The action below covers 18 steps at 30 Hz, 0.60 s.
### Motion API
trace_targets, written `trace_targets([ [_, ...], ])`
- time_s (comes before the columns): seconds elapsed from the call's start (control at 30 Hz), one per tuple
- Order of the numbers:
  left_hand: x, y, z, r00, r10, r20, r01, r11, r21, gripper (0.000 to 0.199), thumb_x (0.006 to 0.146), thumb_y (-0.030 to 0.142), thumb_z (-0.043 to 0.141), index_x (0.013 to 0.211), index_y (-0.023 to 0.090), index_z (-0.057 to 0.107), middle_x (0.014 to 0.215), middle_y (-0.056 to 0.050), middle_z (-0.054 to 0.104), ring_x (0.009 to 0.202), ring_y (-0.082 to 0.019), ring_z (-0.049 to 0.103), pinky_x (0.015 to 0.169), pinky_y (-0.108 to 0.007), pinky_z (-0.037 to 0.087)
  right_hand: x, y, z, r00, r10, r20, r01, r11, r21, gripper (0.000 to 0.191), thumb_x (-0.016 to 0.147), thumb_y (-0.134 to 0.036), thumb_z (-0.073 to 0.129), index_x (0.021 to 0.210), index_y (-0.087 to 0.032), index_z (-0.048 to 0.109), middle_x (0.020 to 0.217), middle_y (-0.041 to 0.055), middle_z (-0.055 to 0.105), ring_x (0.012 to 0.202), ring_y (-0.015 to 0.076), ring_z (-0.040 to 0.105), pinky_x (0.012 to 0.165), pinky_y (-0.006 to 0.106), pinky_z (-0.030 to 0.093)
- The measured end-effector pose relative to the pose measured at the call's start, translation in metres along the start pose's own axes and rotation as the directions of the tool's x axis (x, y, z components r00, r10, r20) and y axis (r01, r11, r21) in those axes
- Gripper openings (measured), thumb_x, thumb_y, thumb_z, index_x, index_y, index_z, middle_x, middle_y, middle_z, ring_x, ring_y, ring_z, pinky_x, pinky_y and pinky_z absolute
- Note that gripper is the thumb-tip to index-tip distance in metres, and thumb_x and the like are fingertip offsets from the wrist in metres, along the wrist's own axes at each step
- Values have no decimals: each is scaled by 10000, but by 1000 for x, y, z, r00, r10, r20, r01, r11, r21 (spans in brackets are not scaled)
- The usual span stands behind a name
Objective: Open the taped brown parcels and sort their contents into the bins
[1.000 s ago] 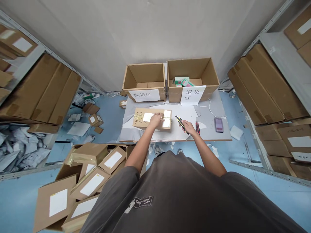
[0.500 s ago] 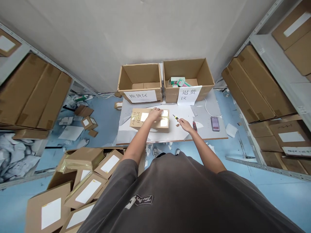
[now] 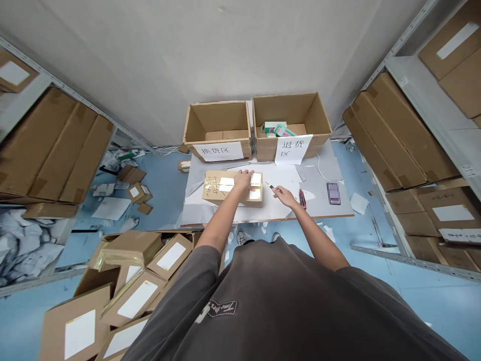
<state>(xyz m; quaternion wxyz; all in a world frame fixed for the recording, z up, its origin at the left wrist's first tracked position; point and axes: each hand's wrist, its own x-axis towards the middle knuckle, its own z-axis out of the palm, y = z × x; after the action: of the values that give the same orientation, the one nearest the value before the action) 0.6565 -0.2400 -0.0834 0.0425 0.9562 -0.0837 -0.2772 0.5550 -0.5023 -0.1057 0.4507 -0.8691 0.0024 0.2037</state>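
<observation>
A taped cardboard box (image 3: 231,197) with white labels and handwriting lies near the front of the table (image 3: 199,214). My left hand (image 3: 243,180) rests on top of it with fingers stretched out, beside the labels and clear tape. My right hand (image 3: 284,195) is closed around a yellow-and-black utility knife (image 3: 270,186). The knife points left, its tip just off the box's right end. A red-and-black tool (image 3: 302,199) lies on the table right of my right hand.
Two open cartons with paper signs stand behind: the left carton (image 3: 218,118) and the right carton (image 3: 291,108) holding small green-and-white boxes (image 3: 283,130). A purple-screened phone-like object (image 3: 333,193) lies at the table's right. Parcels (image 3: 135,298) fill a large carton at lower left. Shelves (image 3: 417,75) flank both sides.
My left hand has slid slightly right along the box top. The knife and my right hand have shifted a little left, closer to the box's end.
</observation>
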Motion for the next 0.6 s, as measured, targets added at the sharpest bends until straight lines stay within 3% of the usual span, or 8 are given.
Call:
trace_targets([
  [0.13,-6,-12,1,999,54,-1,-54,999,5,1050,870,600,830,1752,413,293,1847,-82,285,1708,-389,213,1310,-617,338,-2,-3,-1,1000,-11,-14,9,992,-123,366,1082,-603,538,1071,-265,679,946,20,803,918,221,727,782,257,480],
  [0.3,-20,-18,18,978,157,-136,-156,988,22,802,1053,608,556,1771,355,304,1856,-108,252,1725,-398,155,1341,-668,237,3,-11,-1,1000,-8,-12,3,928,-373,425,1118,-633,511,1174,-262,712,1027,71,836,988,246,751,795,265,472],
  [0.43,-27,-15,39,957,166,-237,-156,986,60,755,1115,582,418,1781,242,309,1851,-159,243,1728,-416,134,1359,-675,171,11,-20,-2,999,-36,25,44,822,-567,506,1129,-670,471,1244,-246,721,1158,114,836,1077,273,759,824,287,469],
  [0.6,-30,-11,57,933,136,-334,-123,991,60,725,1140,560,374,1761,187,355,1841,-181,255,1722,-425,159,1361,-685,142,21,-28,-5,993,-89,76,117,745,-657,527,1141,-673,437,1284,-244,708,1139,103,843,1066,272,759,811,294,455],
])
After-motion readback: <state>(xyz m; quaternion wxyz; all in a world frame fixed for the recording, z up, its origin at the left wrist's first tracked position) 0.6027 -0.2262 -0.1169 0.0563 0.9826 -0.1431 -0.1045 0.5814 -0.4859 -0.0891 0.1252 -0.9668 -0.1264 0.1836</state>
